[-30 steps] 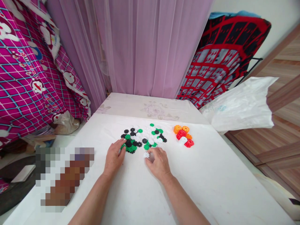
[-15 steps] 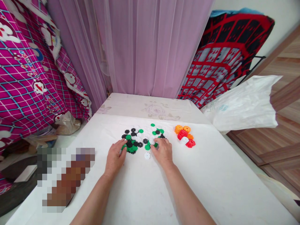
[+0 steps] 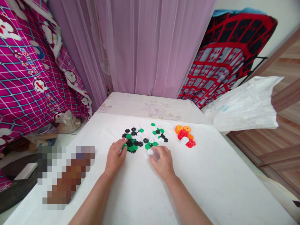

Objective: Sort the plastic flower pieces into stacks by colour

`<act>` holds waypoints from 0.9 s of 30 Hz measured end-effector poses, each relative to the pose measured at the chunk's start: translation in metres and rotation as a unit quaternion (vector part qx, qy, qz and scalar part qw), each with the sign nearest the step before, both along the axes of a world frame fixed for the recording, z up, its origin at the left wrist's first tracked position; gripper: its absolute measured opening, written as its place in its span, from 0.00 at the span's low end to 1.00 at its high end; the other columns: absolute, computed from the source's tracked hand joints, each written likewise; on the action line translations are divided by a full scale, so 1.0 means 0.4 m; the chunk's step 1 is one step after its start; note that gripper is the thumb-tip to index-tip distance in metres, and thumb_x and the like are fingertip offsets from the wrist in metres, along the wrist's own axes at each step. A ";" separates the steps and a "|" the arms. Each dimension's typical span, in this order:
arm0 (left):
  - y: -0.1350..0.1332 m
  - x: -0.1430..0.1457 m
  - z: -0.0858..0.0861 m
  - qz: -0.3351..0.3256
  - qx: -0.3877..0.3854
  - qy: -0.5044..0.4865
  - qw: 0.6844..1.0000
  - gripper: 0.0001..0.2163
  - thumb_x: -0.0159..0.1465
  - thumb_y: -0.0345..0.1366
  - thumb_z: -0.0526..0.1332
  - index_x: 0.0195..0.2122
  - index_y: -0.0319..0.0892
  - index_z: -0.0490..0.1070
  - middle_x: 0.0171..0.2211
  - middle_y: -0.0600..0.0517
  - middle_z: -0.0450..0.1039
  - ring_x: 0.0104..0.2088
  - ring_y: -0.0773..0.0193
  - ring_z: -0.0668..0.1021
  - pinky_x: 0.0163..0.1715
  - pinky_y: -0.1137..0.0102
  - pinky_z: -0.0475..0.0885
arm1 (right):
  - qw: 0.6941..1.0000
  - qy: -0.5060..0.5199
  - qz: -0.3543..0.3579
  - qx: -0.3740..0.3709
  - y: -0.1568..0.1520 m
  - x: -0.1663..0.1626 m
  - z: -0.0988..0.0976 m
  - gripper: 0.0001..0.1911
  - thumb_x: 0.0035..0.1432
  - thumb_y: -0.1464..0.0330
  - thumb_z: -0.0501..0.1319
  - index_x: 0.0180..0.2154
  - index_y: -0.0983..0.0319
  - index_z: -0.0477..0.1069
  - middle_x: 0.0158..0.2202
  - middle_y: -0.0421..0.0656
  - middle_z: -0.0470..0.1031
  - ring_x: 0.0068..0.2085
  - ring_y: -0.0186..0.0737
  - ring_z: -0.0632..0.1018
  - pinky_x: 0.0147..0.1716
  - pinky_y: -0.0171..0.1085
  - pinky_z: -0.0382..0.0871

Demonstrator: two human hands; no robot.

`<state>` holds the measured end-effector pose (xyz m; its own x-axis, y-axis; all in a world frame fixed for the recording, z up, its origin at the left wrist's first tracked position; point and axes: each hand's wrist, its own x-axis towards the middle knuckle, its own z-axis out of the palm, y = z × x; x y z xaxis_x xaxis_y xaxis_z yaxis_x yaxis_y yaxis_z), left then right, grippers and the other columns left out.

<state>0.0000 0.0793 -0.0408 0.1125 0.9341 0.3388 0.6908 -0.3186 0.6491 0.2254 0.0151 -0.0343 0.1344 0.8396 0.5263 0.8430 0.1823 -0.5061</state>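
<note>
Small notched plastic discs lie in a mixed pile on the table, with black discs (image 3: 140, 144) and green discs (image 3: 134, 147) mostly at its near left. White discs (image 3: 148, 128) fill much of the middle and back. My left hand (image 3: 116, 156) rests at the pile's left edge, thumb and fingers apart, its fingertips touching the green and black ones. In front of the pile, my right hand (image 3: 164, 161) has thumb and fingers curled toward each other, with a white snowflake disc (image 3: 147, 153) at the fingertips. Another white disc beneath it is partly covered.
To the right sits a separate group of orange discs (image 3: 179, 129), red discs (image 3: 183, 135) and a white disc (image 3: 184, 141). A white plastic bag (image 3: 246, 104) hangs over the table's right edge. On the left lies a pixelated brown object (image 3: 70, 178). A purple curtain (image 3: 145, 47) hangs behind.
My right hand has drawn back from the pile toward me, bringing a white disc down to the single white one in front. My left hand has stayed in place.
</note>
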 end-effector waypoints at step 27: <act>0.000 0.000 0.000 -0.005 -0.009 -0.003 1.000 0.16 0.64 0.40 0.52 0.49 0.49 0.74 0.56 0.47 0.73 0.58 0.54 0.73 0.62 0.48 0.58 | 0.998 0.030 -0.047 0.027 -0.014 0.060 0.001 0.06 0.55 0.68 0.57 0.34 0.58 0.72 0.34 0.42 0.78 0.39 0.42 0.75 0.42 0.41 0.65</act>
<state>0.0002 0.0791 -0.0409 0.1194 0.9387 0.3235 0.6835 -0.3140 0.6589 0.2494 0.0094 -0.0338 0.2440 0.7922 0.5594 0.8266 0.1318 -0.5471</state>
